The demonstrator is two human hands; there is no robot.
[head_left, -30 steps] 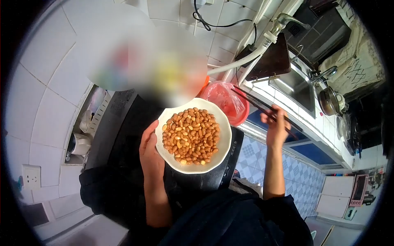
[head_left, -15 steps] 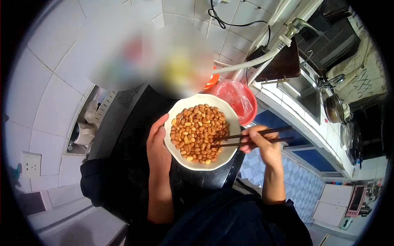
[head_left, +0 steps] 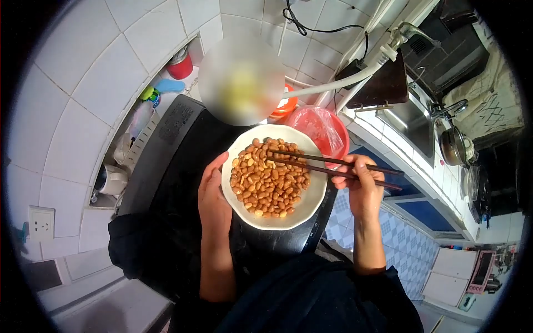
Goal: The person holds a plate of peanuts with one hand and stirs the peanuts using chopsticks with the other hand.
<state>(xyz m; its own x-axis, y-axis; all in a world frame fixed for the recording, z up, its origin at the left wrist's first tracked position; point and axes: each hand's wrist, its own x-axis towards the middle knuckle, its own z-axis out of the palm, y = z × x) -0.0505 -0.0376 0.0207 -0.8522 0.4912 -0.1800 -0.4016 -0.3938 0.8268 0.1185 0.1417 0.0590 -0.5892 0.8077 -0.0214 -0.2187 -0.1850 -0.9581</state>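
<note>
A cream bowl with a wavy rim holds a heap of brown peanuts, a few of them pale. My left hand grips the bowl's left edge, with the thumb at the rim. In my right hand is a pair of dark chopsticks, which cross over the bowl's right rim. Their tips touch or hover just above the upper middle of the peanuts; which of the two I cannot tell.
Behind the bowl stand a red basin with a clear plastic bag and an orange container. A pale hose runs from a tap. The sink is at the right, a white mug at the left.
The chopstick tips have moved from the bowl's right side up and left across the peanuts, with my right hand slightly further right. My left hand keeps its hold on the bowl.
</note>
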